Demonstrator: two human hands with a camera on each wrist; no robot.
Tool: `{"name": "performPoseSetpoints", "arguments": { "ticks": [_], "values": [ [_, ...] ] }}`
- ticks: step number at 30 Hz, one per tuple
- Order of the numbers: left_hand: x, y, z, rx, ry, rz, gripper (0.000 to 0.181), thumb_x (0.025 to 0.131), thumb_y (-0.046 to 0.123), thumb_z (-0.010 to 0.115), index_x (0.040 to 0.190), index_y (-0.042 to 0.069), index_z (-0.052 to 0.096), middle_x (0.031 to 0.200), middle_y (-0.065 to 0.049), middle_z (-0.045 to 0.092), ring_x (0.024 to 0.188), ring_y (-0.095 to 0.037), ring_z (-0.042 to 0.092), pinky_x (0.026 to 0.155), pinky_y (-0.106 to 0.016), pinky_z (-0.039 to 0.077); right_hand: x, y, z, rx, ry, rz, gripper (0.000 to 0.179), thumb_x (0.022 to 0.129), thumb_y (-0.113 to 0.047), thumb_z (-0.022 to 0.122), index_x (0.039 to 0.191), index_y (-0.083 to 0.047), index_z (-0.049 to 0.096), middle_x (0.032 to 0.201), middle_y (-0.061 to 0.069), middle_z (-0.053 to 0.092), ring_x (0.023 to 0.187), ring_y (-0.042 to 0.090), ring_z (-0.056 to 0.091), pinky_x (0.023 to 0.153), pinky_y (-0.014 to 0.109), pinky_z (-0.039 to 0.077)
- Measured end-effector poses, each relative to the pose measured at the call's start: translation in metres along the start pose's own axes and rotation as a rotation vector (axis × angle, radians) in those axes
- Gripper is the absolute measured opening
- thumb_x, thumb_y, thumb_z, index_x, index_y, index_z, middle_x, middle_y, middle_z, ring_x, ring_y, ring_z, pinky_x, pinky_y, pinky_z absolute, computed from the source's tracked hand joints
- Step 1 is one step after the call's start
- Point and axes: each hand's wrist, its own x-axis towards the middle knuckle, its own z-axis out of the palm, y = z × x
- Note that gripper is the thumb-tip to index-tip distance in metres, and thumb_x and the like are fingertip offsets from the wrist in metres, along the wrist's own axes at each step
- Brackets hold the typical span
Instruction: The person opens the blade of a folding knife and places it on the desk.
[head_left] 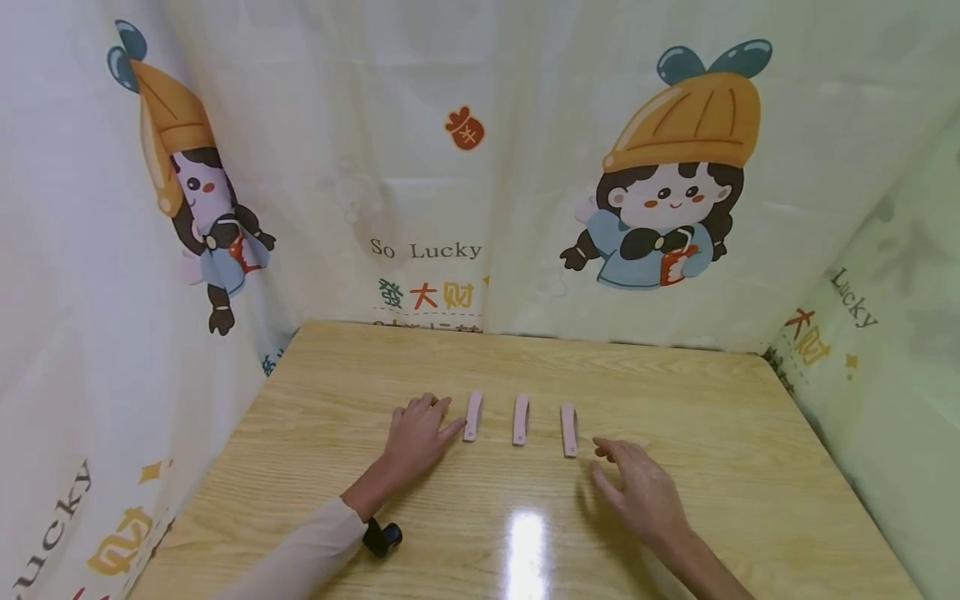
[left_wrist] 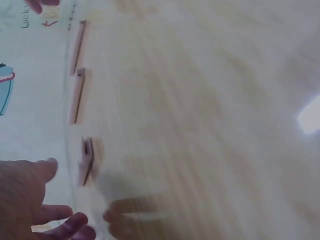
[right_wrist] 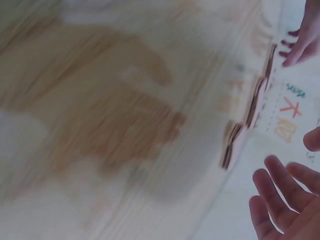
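3 pink strips sit in a row across the middle of the head view, on the worktop (head_left: 675, 400): left strip (head_left: 472, 416), mid strip (head_left: 521, 419), right strip (head_left: 569, 429). All 3 lie w/ long axis running away from me, toward the top of the frame, roughly parallel, w/ gaps between them.

My left hand (head_left: 417, 433) is flat on the wood, fingers spread & straight, holding nothing. Its forefinger tip looks to reach the lower end of the left strip, touching or just about; can't tell which from this angle. The left wrist view shows the same: left hand (left_wrist: 35, 200) at lower left, fingers open, the left strip (left_wrist: 86, 161) just above them, the other 2 further up the frame. Blurry though.

My right hand (head_left: 642, 492) sits lower right of the row, fingers loosely spread, nothing in it. Whether it rests on the worktop or hovers, I can't tell. Its fingertips lie near the lower end of the right strip but apart from it. In the right wrist view the right hand (right_wrist: 285, 205) is open at lower right, palm to the camera, w/ the right strip (right_wrist: 231, 148) up & left of it.

So: left hand nearest the left strip, right hand nearest the right strip, mid strip between both, a bit closer to neither. Each strip presents its near short end to my fingertips.

Printed curtains (head_left: 525, 167) wall the worktop on 3 sides.
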Motion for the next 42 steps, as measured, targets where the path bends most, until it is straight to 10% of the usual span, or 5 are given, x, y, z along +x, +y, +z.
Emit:
{"name": "performPoseSetpoints", "arguments": {
  "ticks": [12, 21, 34, 42],
  "values": [
    [0.041, 0.032, 0.017, -0.031, -0.073, -0.096, 0.031, 0.098, 0.037, 0.068, 0.09, 0.006, 0.068, 0.089, -0.006, 0.052, 0.065, -0.017, 0.051, 0.055, -0.037, 0.048, 0.009, -0.043, 0.014, 0.117, -0.186, 0.028, 0.006, 0.093, -0.019, 0.073, 0.098, -0.016, 0.073, 0.081, -0.015, 0.066, 0.073, 0.006, 0.064, 0.06, 0.025, 0.051],
    [0.042, 0.032, 0.009, -0.105, -0.094, -0.146, 0.013, 0.092, 0.016, 0.069, 0.093, 0.004, 0.063, 0.082, -0.004, 0.054, 0.066, -0.019, 0.054, 0.057, -0.039, 0.049, 0.012, -0.054, 0.023, 0.183, -0.258, 0.009, 0.005, 0.096, -0.022, 0.068, 0.097, -0.019, 0.071, 0.08, -0.018, 0.064, 0.069, -0.003, 0.057, 0.06, 0.023, 0.049],
    [0.033, 0.028, 0.002, -0.561, -0.169, -0.206, 0.025, 0.09, 0.015, 0.079, 0.106, -0.003, 0.075, 0.083, -0.002, 0.067, 0.07, -0.013, 0.062, 0.06, -0.027, 0.052, 0.018, -0.06, 0.033, 0.29, -0.314, 0.076, 0.013, 0.101, -0.025, 0.064, 0.103, -0.015, 0.072, 0.084, -0.014, 0.066, 0.073, 0.002, 0.06, 0.063, 0.026, 0.051],
    [0.023, 0.045, -0.013, -0.797, -0.231, -0.226, 0.031, 0.085, 0.014, 0.085, 0.107, -0.006, 0.073, 0.084, -0.005, 0.068, 0.071, -0.014, 0.064, 0.062, -0.029, 0.054, 0.028, -0.056, 0.041, 0.649, -0.34, 0.255, 0.031, 0.106, -0.025, 0.058, 0.124, -0.001, 0.066, 0.105, 0.007, 0.07, 0.093, 0.023, 0.066, 0.078, 0.04, 0.056]
  ]
}}
